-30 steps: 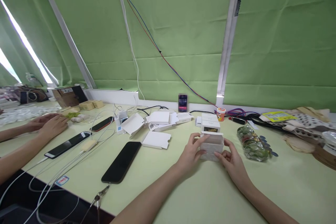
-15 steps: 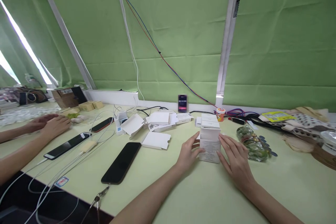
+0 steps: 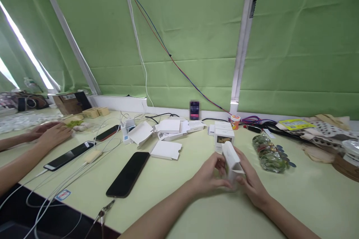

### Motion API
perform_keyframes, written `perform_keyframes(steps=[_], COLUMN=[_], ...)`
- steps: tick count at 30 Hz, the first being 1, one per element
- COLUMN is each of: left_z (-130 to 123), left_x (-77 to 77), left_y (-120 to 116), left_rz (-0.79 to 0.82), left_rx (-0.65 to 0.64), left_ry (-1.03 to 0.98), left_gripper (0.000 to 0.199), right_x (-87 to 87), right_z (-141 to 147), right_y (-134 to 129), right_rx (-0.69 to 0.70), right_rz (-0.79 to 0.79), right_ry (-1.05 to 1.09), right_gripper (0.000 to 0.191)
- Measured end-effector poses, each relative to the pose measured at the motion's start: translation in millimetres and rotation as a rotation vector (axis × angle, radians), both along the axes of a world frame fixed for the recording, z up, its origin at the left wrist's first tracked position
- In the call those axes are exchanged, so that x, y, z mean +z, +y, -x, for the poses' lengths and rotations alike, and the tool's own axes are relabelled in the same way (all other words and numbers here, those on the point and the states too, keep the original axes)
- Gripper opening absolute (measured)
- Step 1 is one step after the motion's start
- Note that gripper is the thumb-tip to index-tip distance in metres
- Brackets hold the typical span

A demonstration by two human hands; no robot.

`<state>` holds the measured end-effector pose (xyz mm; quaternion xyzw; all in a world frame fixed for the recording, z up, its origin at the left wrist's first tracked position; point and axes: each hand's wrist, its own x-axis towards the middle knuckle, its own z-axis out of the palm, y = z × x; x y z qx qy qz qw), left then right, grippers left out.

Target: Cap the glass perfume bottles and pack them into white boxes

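A small white cardboard box (image 3: 231, 160) is held between my two hands above the table, tilted and turned with a narrow side towards me. Its lower part is blurred, and a flap seems to stand out near my right thumb. My left hand (image 3: 209, 173) closes on the box's left side, fingers curled and thumb along the lower edge. On the opposite side my right hand (image 3: 254, 183) grips it, with some fingers hidden behind. Just beyond stands a row of white boxes (image 3: 223, 134), the front one bearing a dark and gold picture.
A black phone (image 3: 128, 174) lies left of my arm, with opened white cartons (image 3: 166, 150) behind it. Bagged coils (image 3: 269, 153) and coins lie to the right. Another person's hands (image 3: 54, 134), two phones and white cables occupy the left. An orange-labelled tub (image 3: 235, 122) stands behind.
The box has come towards me and been turned; its printed face no longer faces me. Both hands moved nearer with it, uncovering the pictured front of the box row behind.
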<state>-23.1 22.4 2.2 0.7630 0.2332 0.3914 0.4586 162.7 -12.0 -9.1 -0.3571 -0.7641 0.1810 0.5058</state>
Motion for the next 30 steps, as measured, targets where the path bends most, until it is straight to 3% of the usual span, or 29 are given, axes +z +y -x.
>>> perform_keyframes(steps=[2, 4, 7, 9, 10, 12, 14, 16, 18, 21, 24, 27, 30], left_z=[-2, -2, -2, 0, 1, 3, 4, 3, 3, 3, 4, 6, 6], left_x=[-0.5, -0.2, 2.3, 4.9, 6.2, 7.9, 7.8, 6.4, 4.7, 3.4, 3.8, 2.9, -1.4], left_y=[-3, -4, 1, 5, 8, 11, 12, 12, 12, 12, 12, 13, 14], left_rz=[-0.020, -0.063, -0.141, -0.119, -0.083, 0.013, 0.138, 0.240, 0.252, 0.153, 0.058, 0.002, -0.044], left_rx=[-0.094, -0.067, 0.195, 0.355, 0.377, 0.306, 0.171, 0.078, 0.070, 0.149, 0.178, 0.185, 0.225], left_ry=[0.030, 0.033, -0.028, -0.103, -0.129, -0.147, -0.149, -0.163, -0.172, -0.146, -0.055, 0.001, 0.021], left_gripper=[0.056, 0.046, 0.041, 0.056, 0.065, 0.072, 0.063, 0.051, 0.047, 0.064, 0.071, 0.060, 0.061], right_x=[2.6, 4.3, 5.1, 5.0, 5.0, 4.9, 3.9, 1.5, -1.9, -4.7, -2.5, -0.2, -3.2], right_z=[3, 4, 3, 1, 1, 1, 2, 4, 3, 0, -7, -13, -14], right_y=[-2, -2, -1, -1, -1, -1, 1, 4, 8, 12, 13, 13, 13], right_rx=[0.076, 0.086, 0.101, 0.122, 0.128, 0.128, 0.114, 0.075, 0.011, -0.194, -0.426, -0.524, -0.521], right_rz=[0.074, 0.152, 0.279, 0.355, 0.388, 0.442, 0.466, 0.432, 0.328, 0.066, -0.159, -0.247, -0.242], right_ry=[0.108, 0.203, 0.341, 0.437, 0.473, 0.512, 0.521, 0.529, 0.535, 0.454, 0.203, 0.025, -0.024], right_gripper=[0.073, 0.069, 0.056, 0.049, 0.047, 0.045, 0.043, 0.042, 0.043, 0.041, 0.030, 0.022, 0.024])
